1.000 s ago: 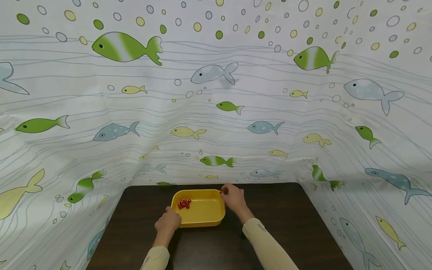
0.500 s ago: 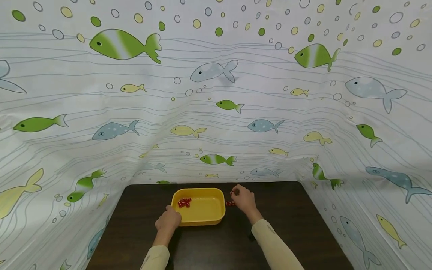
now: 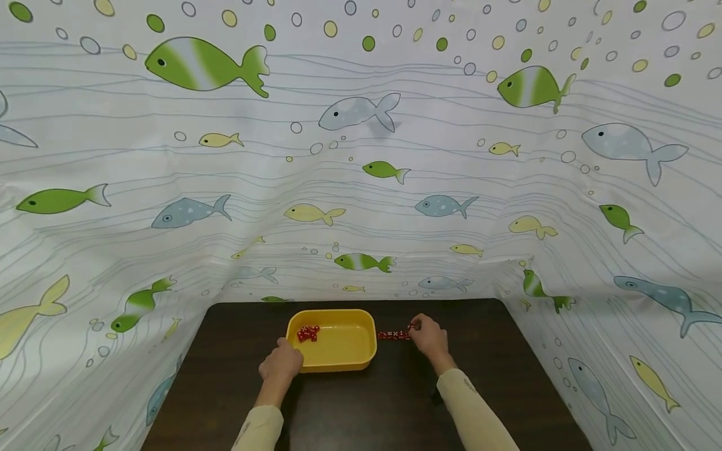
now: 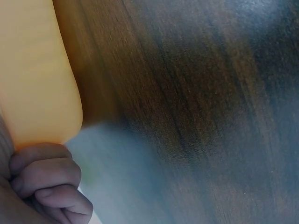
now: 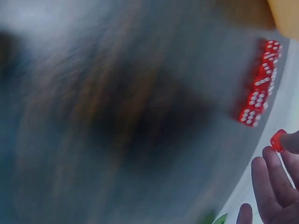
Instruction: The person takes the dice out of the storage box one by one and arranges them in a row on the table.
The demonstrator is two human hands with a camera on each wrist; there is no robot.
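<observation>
A: What's new?
B: Your right hand [image 3: 430, 339] sits farther right of the smooth yellow, plastic-looking tray [image 3: 338, 368] than half a second ago, baring more of the row of red, white-pipped cubic dice [image 5: 259, 86] just beside it. Suggests a row being lengthened.
A: Your fingers?
B: Right thumb and a finger pinch one small red die [image 5: 278, 140], off the row's outer end. Your left hand [image 3: 281, 359] grips the tray's left side.
A: Materials?
B: Tray rounded at the corners, heap of red dice [image 3: 308, 333] inside, left; table [image 3: 350, 413] dark, wood-grained.
</observation>
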